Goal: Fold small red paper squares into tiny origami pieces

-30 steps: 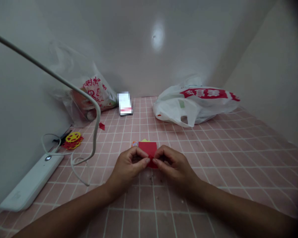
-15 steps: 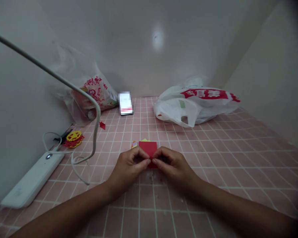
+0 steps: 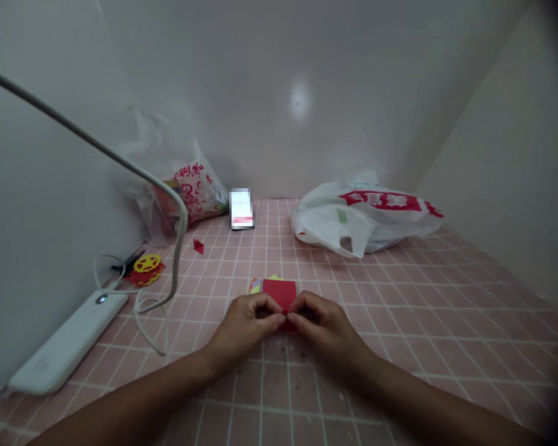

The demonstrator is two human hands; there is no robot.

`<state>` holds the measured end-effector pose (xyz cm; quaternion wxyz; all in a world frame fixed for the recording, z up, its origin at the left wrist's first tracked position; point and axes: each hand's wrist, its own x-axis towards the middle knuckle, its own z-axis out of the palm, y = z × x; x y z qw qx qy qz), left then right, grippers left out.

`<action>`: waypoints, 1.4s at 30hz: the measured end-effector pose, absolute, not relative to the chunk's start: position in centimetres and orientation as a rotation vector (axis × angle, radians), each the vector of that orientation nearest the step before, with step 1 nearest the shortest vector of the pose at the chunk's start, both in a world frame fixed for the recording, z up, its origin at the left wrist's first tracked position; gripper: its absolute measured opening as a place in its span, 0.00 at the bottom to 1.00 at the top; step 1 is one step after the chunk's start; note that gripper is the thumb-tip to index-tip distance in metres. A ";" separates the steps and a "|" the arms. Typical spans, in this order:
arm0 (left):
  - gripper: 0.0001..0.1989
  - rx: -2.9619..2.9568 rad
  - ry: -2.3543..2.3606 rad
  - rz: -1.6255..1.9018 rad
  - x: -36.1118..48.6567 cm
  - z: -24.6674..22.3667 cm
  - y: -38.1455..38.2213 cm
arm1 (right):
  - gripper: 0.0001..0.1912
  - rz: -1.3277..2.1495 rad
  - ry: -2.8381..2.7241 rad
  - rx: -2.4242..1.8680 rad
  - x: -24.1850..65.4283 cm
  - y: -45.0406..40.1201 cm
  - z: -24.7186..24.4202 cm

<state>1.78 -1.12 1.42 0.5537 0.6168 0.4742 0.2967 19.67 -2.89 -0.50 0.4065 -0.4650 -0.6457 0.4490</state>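
Observation:
My left hand [image 3: 253,319] and my right hand [image 3: 323,319] meet at the middle, thumbs and forefingers closed in a pinch. Between the fingertips is a small piece of red paper [image 3: 286,313], mostly covered by the fingers; its exact shape cannot be made out. Directly behind and beneath it lies a square sheet of red paper [image 3: 279,288]. Orange, purple and yellow papers [image 3: 255,285] stick out from under that sheet at the left and far edges.
A white power bank [image 3: 69,344] with a looped cable [image 3: 179,248] lies at left, near yellow and red cut-out shapes [image 3: 147,266]. Farther back are a small red folded paper [image 3: 198,246], a printed bag [image 3: 190,192], a phone [image 3: 242,209] and a white plastic bag [image 3: 325,223].
The whole view has shifted, so everything on the table sits slightly lower in the picture. Both hands keep their pinch on the small red paper, almost unmoved against the sheet.

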 end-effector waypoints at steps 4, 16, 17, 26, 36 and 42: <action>0.06 1.497 1.119 0.662 1.7 1.6 -1.1 | 0.06 1.205 -1.615 -1.160 19.7 -2.6 -0.8; 0.09 1.532 1.030 0.563 1.3 1.2 -0.6 | 0.08 1.263 -1.654 -1.161 19.9 -2.7 -1.2; 0.10 1.541 1.021 0.560 1.3 1.2 -0.5 | 0.08 1.261 -1.661 -1.160 19.9 -2.7 -1.2; 0.11 1.483 1.021 0.686 1.3 1.9 -0.4 | 0.13 1.494 -1.400 -1.009 19.9 -3.0 -1.0; 0.09 1.545 1.048 0.625 1.5 1.8 -0.7 | 0.11 1.389 -1.545 -1.158 19.7 -2.8 -0.5; 0.11 1.379 1.013 0.570 1.5 1.0 -0.4 | 0.12 1.290 -1.585 -1.179 19.8 -2.7 -0.3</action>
